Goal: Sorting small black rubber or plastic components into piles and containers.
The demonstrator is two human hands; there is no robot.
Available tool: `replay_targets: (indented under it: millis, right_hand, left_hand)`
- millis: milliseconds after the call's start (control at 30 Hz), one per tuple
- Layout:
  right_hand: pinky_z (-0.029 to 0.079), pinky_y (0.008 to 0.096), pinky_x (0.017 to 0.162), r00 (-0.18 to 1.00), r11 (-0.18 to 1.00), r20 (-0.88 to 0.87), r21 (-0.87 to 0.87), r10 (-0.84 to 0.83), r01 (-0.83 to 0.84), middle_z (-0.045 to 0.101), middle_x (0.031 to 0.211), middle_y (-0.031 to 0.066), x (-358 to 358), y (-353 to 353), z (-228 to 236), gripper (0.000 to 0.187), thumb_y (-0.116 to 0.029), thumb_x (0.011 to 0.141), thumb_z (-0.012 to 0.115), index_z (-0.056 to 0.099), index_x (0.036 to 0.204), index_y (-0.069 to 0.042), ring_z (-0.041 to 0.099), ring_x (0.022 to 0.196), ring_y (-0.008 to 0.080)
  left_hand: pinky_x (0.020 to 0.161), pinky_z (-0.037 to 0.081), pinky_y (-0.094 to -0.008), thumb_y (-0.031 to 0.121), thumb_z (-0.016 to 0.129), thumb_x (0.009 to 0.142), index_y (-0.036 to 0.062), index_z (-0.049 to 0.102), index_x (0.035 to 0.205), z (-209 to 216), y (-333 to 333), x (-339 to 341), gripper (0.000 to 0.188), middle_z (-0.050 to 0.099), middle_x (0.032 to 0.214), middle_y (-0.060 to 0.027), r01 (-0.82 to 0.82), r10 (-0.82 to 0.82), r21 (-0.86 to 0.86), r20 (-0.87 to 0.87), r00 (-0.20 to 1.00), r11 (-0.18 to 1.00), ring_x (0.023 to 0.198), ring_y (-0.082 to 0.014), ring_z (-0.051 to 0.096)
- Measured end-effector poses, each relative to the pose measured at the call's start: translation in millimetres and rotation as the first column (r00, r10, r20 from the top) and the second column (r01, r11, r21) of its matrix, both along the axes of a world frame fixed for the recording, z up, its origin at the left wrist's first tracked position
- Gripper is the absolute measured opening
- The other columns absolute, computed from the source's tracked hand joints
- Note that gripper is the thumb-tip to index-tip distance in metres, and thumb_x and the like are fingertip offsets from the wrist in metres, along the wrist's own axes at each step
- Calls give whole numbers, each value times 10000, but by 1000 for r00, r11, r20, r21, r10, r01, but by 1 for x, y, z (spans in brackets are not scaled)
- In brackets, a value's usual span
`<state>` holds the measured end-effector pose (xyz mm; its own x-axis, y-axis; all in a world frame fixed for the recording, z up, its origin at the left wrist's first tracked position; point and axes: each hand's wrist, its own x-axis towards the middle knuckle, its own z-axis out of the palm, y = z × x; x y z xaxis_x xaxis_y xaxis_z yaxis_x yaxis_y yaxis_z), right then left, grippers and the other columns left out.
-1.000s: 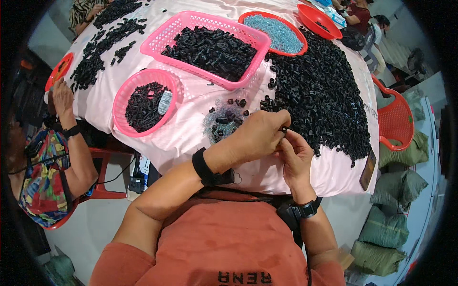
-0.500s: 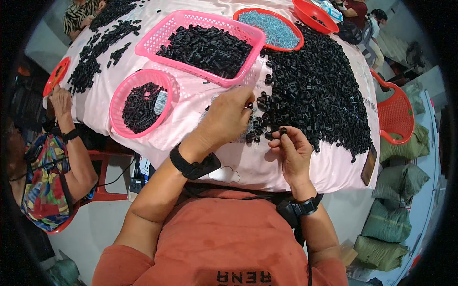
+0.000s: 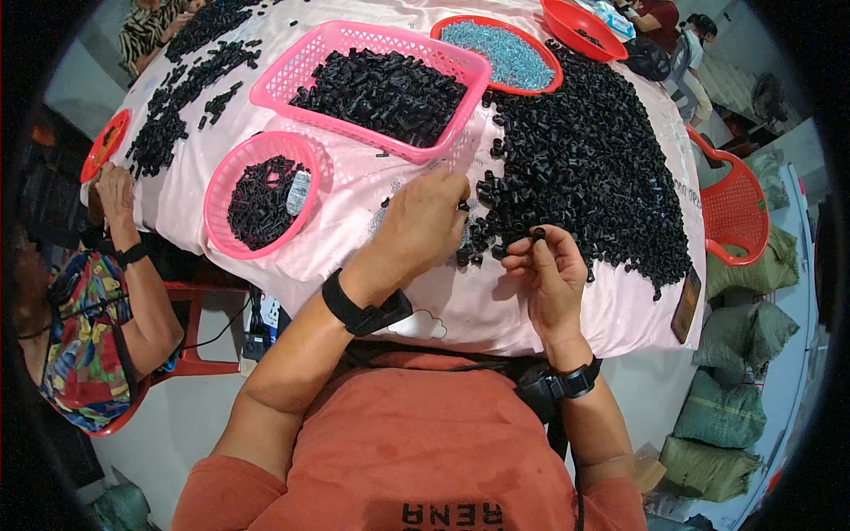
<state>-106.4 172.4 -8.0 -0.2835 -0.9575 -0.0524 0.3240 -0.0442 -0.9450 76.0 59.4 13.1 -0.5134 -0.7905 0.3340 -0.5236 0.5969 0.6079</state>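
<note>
My right hand (image 3: 551, 274) pinches a small black plastic piece (image 3: 538, 234) between thumb and fingertips at the near edge of a large pile of black plastic pieces (image 3: 593, 159). To its left, my left hand (image 3: 419, 219) is closed over the cloth, its fingers curled together by the pile's left edge. A dark bit shows at its fingertips, but the hand hides most of what it may hold. Small silvery pieces (image 3: 379, 218) lie on the cloth, partly covered by the left hand. Several loose black pieces (image 3: 475, 239) lie between my hands.
Beyond my left hand stands a pink rectangular basket (image 3: 354, 133) of black pieces; left of it, a round pink basket (image 3: 212, 212) of thin black parts. A red bowl (image 3: 556, 81) holds clear bluish pieces. A phone (image 3: 685, 305) lies at the right edge. Another person's hand (image 3: 115, 190) is at far left.
My right hand has shifted slightly right and up with the small black piece in its fingertips. My left hand stays over nearly the same spot.
</note>
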Motion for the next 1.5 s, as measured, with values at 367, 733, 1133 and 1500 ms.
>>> replay_targets:
  millis: [367, 733, 1133, 1500]
  right_hand:
    - [565, 255, 682, 999, 997, -12, -59, 45, -45, 676, 977, 131, 7, -2, -11, 186, -88, 1010, 518, 543, 1179, -14, 686, 798, 167]
    - [562, 251, 661, 999, 998, 25, -44, 45, -44, 682, 943, 116, 5, -3, -12, 168, -75, 994, 549, 567, 1151, -17, 687, 768, 150]
    - [556, 234, 655, 998, 999, 34, -29, 44, -43, 682, 934, 113, 6, -3, -11, 154, -76, 995, 540, 561, 1134, -12, 684, 766, 139]
    - [541, 229, 676, 996, 998, -57, -6, 70, -70, 698, 921, 67, 5, -3, -6, 168, -84, 1002, 518, 566, 1149, -20, 685, 803, 115]
  left_hand:
    - [735, 491, -503, 22, 578, 777, -7, 624, 894, 4, -19, -14, 129, 591, 917, -203, 50, -16, -119, 273, 962, 992, 859, -405, 609]
    - [725, 512, -500, 46, 586, 728, 5, 667, 735, 3, -32, -35, 92, 659, 780, -230, 120, -66, -150, 322, 945, 981, 792, -402, 658]
    - [705, 499, -470, 31, 574, 750, -10, 636, 862, 4, -28, -34, 134, 654, 801, -219, 119, -109, -60, 148, 983, 991, 789, -411, 643]
    - [665, 500, -309, 47, 595, 905, -8, 661, 985, 21, 7, -38, 118, 634, 861, -78, 368, -264, 314, -326, 908, 875, 730, -150, 606]
